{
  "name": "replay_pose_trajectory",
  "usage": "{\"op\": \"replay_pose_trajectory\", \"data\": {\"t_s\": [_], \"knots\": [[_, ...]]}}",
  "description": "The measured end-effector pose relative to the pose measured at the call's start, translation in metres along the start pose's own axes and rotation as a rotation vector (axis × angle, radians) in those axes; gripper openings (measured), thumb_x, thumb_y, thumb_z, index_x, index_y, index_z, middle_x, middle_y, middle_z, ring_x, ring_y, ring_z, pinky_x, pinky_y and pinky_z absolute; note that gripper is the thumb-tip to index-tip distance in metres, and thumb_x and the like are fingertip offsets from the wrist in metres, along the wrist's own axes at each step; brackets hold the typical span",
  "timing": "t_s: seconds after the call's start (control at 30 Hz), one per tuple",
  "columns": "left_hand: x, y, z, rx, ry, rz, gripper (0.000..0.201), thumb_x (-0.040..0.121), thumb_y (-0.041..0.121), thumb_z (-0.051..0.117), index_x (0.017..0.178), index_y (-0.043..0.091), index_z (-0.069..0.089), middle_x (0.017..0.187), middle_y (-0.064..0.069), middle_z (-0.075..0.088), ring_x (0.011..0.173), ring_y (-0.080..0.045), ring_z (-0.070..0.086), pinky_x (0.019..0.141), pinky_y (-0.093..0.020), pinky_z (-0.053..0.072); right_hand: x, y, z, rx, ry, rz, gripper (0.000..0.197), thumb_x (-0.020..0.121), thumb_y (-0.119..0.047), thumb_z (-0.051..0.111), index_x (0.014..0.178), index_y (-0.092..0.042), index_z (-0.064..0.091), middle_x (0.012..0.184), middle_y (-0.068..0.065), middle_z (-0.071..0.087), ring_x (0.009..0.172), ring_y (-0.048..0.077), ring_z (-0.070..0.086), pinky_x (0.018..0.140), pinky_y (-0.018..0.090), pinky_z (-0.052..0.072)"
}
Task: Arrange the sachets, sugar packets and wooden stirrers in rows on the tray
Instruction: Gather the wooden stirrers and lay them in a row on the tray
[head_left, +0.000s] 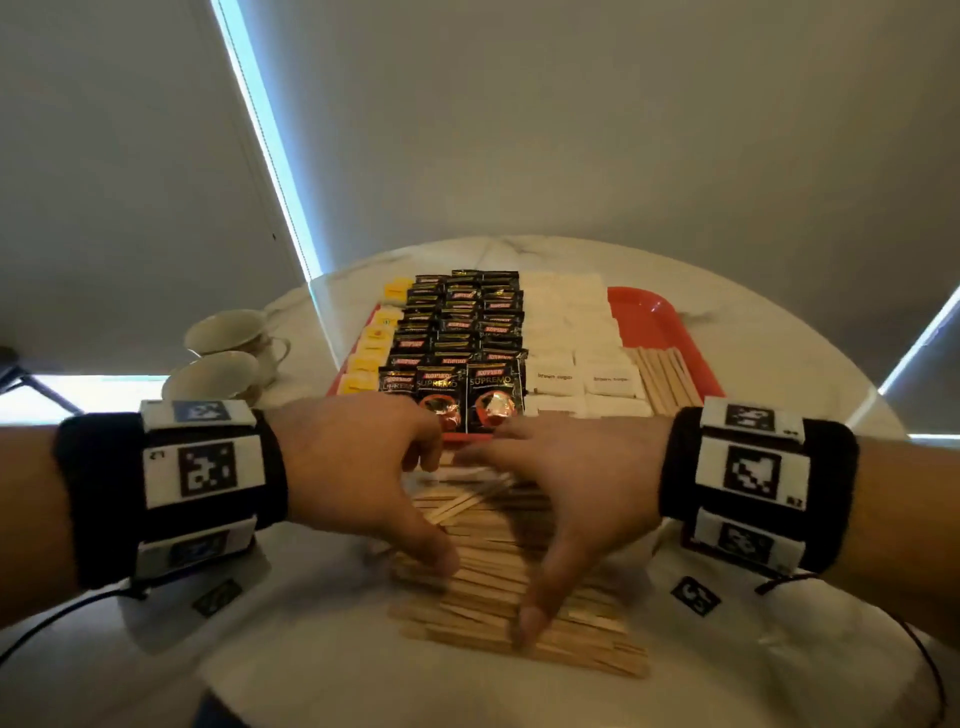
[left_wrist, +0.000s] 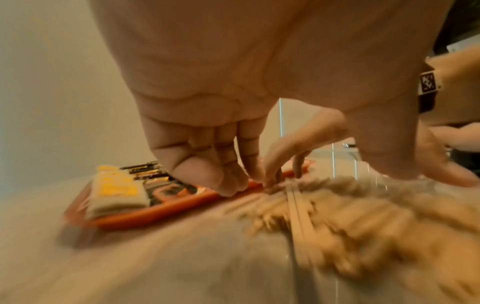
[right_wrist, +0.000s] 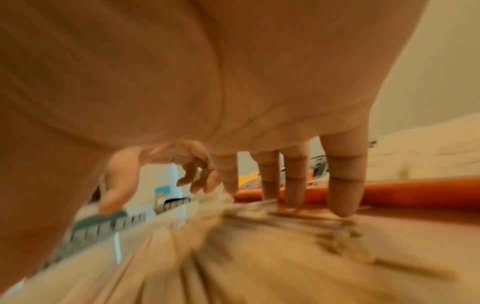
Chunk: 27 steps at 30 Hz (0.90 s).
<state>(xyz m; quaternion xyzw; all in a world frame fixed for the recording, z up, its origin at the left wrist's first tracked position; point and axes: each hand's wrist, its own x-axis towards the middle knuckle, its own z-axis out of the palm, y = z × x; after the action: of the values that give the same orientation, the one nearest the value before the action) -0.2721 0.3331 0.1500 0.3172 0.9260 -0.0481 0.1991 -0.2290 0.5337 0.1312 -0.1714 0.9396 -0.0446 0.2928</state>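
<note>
Now both hands are lying over the stirrers (head_left: 498, 587) near the tray (head_left: 649, 317): left hand (head_left: 358, 467) pinching some, right hand (head_left: 566, 483) spread, gripping nothing.

The flat plastic tray (head_left: 649, 314) is bright red. On it, the small paper packets (head_left: 371, 358) along the left edge are yellow, and the glossy coffee sachets (head_left: 457, 332) are black with red and gold lettering and a red-orange emblem. The square paper sugar packets (head_left: 566, 332) are white with small dark print. The thin wooden stirrers (head_left: 498, 587) are pale tan. The round tabletop (head_left: 810, 364) is white with faint grey marbling. Both fabric wristbands (head_left: 171, 493) are black, carrying white tags with black square-block patterns. The two china cups (head_left: 228, 332) are cream.
</note>
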Motion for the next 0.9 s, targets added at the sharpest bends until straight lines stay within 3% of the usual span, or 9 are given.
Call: {"op": "replay_pose_trajectory", "data": {"t_s": [0.1,0.2,0.37,0.5,0.63,0.77,0.9], "knots": [[-0.014,-0.003,0.014,0.058,-0.059,0.004,0.088,0.046,0.094,0.075,0.114,0.046,0.049,0.111,0.021,0.056,0.096,0.000,0.054,0.087,-0.031,0.057,0.007,-0.012,0.012,-0.149,0.021,0.038,0.129,0.049,-0.085,0.078,0.153,-0.047,0.012,0.147,-0.008,0.031,0.131,0.019,0.035,0.106,0.049,0.045],[-0.017,-0.002,0.026,0.107,-0.005,0.028,0.082,0.055,0.085,0.079,0.119,0.043,0.047,0.113,0.019,0.056,0.098,-0.004,0.056,0.086,-0.031,0.056,0.016,-0.021,0.011,-0.137,0.089,0.049,0.105,0.060,-0.077,0.080,0.146,-0.041,0.031,0.129,-0.009,0.041,0.115,0.014,0.042,0.097,0.043,0.051],[-0.004,-0.013,0.032,0.024,0.045,0.027,0.045,0.081,0.051,0.081,0.115,0.036,0.055,0.107,0.013,0.062,0.095,-0.008,0.060,0.084,-0.029,0.056,0.031,-0.025,0.013,-0.038,0.184,0.043,0.071,0.082,-0.062,0.072,0.141,-0.034,0.043,0.130,-0.009,0.051,0.112,0.013,0.053,0.099,0.038,0.052],[0.003,-0.027,0.028,-0.112,0.177,0.047,0.014,0.094,0.032,0.069,0.102,0.038,0.060,0.097,0.012,0.064,0.090,-0.006,0.061,0.079,-0.026,0.054,0.035,-0.027,0.012,-0.003,0.198,0.047,0.037,0.096,-0.049,0.062,0.128,-0.032,0.050,0.115,-0.008,0.060,0.100,0.012,0.058,0.092,0.035,0.053],[0.005,-0.038,0.022,-0.305,0.331,0.033,0.015,0.096,0.028,0.069,0.099,0.040,0.062,0.093,0.014,0.065,0.086,-0.004,0.061,0.073,-0.020,0.050,0.037,-0.026,0.011,0.072,0.250,0.059,0.029,0.100,-0.052,0.053,0.121,-0.032,0.055,0.105,-0.009,0.062,0.093,0.011,0.059,0.088,0.036,0.054],[0.005,-0.046,0.017,-0.511,0.415,0.036,0.014,0.098,0.032,0.069,0.108,0.041,0.066,0.096,0.015,0.069,0.087,-0.002,0.065,0.077,-0.019,0.053,0.036,-0.023,0.007,0.191,0.307,0.068,0.022,0.102,-0.053,0.049,0.108,-0.033,0.057,0.093,-0.007,0.063,0.084,0.012,0.060,0.080,0.037,0.054],[0.009,-0.048,0.011,-0.839,0.472,0.104,0.031,0.103,0.025,0.062,0.130,0.039,0.065,0.108,0.011,0.076,0.100,-0.007,0.073,0.098,-0.039,0.059,0.035,-0.020,-0.005,0.311,0.379,0.054,0.024,0.103,-0.052,0.046,0.104,-0.031,0.058,0.091,-0.004,0.066,0.082,0.016,0.062,0.077,0.036,0.052]]}}
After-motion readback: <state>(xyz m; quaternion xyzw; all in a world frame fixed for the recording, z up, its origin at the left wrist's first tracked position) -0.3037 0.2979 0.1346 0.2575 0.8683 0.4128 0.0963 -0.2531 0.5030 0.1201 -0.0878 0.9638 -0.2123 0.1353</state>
